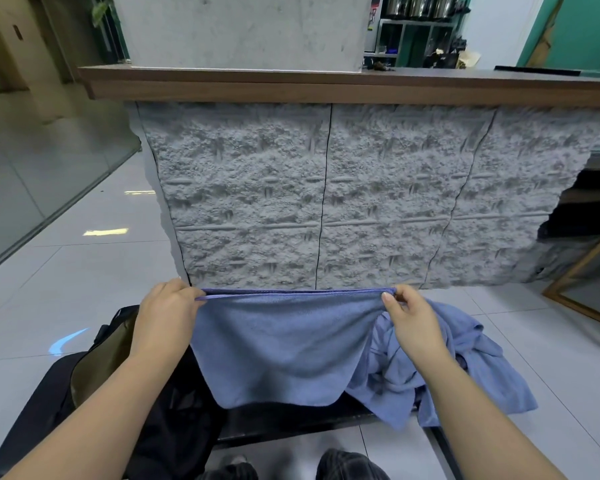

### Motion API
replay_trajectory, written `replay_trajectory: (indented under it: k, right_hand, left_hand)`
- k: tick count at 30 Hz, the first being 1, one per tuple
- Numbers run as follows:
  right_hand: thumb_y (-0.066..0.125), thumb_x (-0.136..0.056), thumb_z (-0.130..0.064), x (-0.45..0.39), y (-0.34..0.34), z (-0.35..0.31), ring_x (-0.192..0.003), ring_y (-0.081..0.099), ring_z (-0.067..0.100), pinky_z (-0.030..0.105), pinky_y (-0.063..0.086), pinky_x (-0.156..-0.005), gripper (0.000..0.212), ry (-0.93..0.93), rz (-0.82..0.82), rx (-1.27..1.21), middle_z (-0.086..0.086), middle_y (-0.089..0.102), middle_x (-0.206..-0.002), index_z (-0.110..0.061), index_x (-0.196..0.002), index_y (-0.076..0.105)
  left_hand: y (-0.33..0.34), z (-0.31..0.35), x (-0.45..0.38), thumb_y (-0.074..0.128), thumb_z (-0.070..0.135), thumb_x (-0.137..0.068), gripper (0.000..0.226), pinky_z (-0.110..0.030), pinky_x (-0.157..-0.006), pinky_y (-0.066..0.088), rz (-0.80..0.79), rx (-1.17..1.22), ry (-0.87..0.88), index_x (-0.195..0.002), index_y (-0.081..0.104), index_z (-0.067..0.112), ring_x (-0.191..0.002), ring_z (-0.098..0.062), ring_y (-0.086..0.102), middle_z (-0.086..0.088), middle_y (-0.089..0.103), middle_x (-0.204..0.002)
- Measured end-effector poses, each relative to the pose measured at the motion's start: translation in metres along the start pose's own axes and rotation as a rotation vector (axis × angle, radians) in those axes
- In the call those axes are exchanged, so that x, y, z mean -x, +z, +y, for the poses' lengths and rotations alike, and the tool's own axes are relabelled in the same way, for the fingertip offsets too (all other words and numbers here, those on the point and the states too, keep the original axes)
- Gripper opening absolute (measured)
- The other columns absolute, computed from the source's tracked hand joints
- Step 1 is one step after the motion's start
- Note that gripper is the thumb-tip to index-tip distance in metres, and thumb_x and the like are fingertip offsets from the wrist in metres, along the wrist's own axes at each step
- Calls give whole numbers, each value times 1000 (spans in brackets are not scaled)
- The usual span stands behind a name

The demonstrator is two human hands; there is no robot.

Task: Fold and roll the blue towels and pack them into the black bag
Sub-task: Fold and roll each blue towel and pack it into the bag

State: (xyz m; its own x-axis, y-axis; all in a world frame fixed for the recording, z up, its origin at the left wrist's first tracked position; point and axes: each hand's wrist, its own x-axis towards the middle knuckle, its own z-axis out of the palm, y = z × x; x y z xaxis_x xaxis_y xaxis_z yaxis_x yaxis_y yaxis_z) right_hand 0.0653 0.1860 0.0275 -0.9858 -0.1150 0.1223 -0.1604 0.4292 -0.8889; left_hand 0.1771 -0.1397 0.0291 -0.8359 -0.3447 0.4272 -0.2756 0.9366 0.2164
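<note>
Behind held towel, stone counter, towel heap rightward

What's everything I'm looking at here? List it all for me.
held towel: one, blue, hanging doubled between both hands
towel pile: number unclear, blue, crumpled to the right on the bench
bag: one, black with an olive lining, open at left
bench: one, black, under the bag and towels
counter: one, grey rough stone with a brown wooden top, straight ahead
floor: pale glossy tiles
wooden frame: one, light brown, far right
shelf: metal, with steel pots, behind the counter
left hand: pinches the towel's left corner
right hand: pinches the right corner
</note>
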Motion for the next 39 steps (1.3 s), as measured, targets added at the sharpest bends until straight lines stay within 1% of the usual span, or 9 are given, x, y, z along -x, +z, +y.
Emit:
replay_trajectory:
  k: [3,8,15,20,24,27,34,36,39]
  right_hand:
    - [46,-98,-18,3,4,1,-61,40,14,31,42,-64,19,23,5,-130,-1,44,-66,-9,-81,49]
    - [43,-99,-25,4,5,0,-56,35,12,26,26,-54,24,-33,30,49,-5,37,-62,-18,-77,41]
    - [38,-100,-29,5,0,5,-86,51,21,34,38,-64,21,-158,82,371,-3,52,-97,-18,-110,52]
    - [39,-100,-27,7,0,8,-80,47,17,26,31,-61,13,-136,81,278,-7,46,-84,-24,-96,51]
    - [39,-100,-30,8,1,-2,-46,32,12,28,26,-48,27,-60,16,184,-2,36,-54,-35,-74,35]
    - [41,-99,-30,9,0,-7,-44,28,11,30,25,-47,30,-51,46,199,-3,32,-52,-27,-71,34]
    - [52,-93,-20,5,-1,-17,-48,29,16,30,28,-48,33,62,130,140,-2,33,-50,-13,-66,35]
    - [53,-90,-18,4,0,-22,-52,36,19,33,39,-53,27,100,87,103,-1,36,-51,-10,-69,39]
    - [54,-91,-17,5,4,-36,-44,43,16,21,42,-43,25,91,-35,45,4,40,-53,-8,-71,42]
  left_hand:
    - [-1,1,1,64,9,-86,10,-30,-63,37,2,77,-90,-88,74,8,-71,-33,56,-9,57,-83]
    - [-8,3,-2,58,11,-89,16,-31,-65,38,16,83,-78,-94,73,11,-72,-33,55,-6,53,-85]
    - [-14,14,-4,48,14,-95,24,-31,-74,41,43,197,-158,-110,66,13,-85,-27,53,1,47,-97]
    - [-13,13,-4,47,8,-95,24,-29,-77,39,16,238,-132,-111,65,9,-88,-23,54,0,47,-100]
    - [-15,9,-6,46,5,-94,21,-29,-79,37,6,290,-166,-106,63,9,-98,-27,53,-8,57,-104]
    - [-17,9,-7,51,12,-94,3,-34,-65,38,-30,376,-239,-95,53,13,-85,-29,54,-8,59,-87]
    - [-14,16,-8,60,20,-89,20,-31,-59,39,-181,788,-585,-98,44,11,-64,-22,45,-10,49,-81]
    - [-17,25,-7,52,10,-91,8,-27,-52,38,-264,895,-606,-93,46,14,-59,-19,42,-11,45,-75]
    - [-24,43,-3,41,0,-90,26,-20,-46,34,-482,1011,-494,-81,55,19,-50,-14,40,-10,45,-71]
